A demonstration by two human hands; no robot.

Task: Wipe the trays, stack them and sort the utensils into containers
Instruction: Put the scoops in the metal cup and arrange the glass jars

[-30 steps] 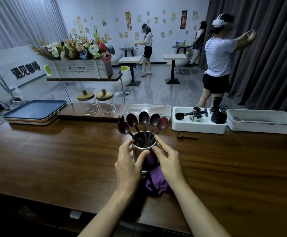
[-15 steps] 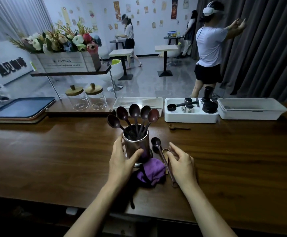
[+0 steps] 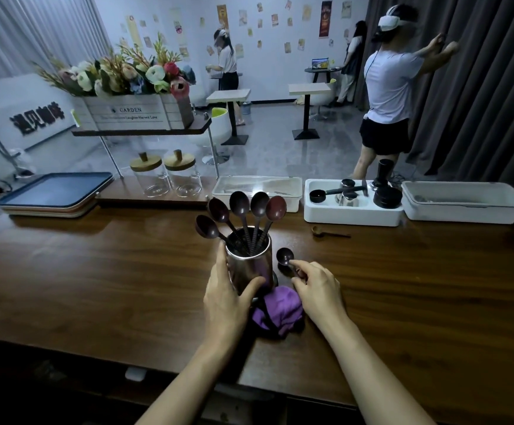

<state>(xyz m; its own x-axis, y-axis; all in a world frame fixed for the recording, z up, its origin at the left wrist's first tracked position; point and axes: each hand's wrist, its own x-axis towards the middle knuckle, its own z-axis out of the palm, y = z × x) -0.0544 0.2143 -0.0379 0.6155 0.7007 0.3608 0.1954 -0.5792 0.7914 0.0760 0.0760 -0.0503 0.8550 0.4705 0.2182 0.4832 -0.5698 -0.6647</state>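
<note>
Left hand (image 3: 228, 297) grips cup (image 3: 249, 260) | right hand (image 3: 318, 289) pinches spoon (image 3: 285, 257) beside it

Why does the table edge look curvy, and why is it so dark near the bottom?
Head view: the wide-angle lens curves the table edge and the white bin; head view: dim light leaves the near edge in shadow, though the metal cup looks sharp.

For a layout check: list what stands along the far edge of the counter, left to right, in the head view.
Stacked trays → glass jars → lidded box → white box of coffee tools → white bin.
</note>
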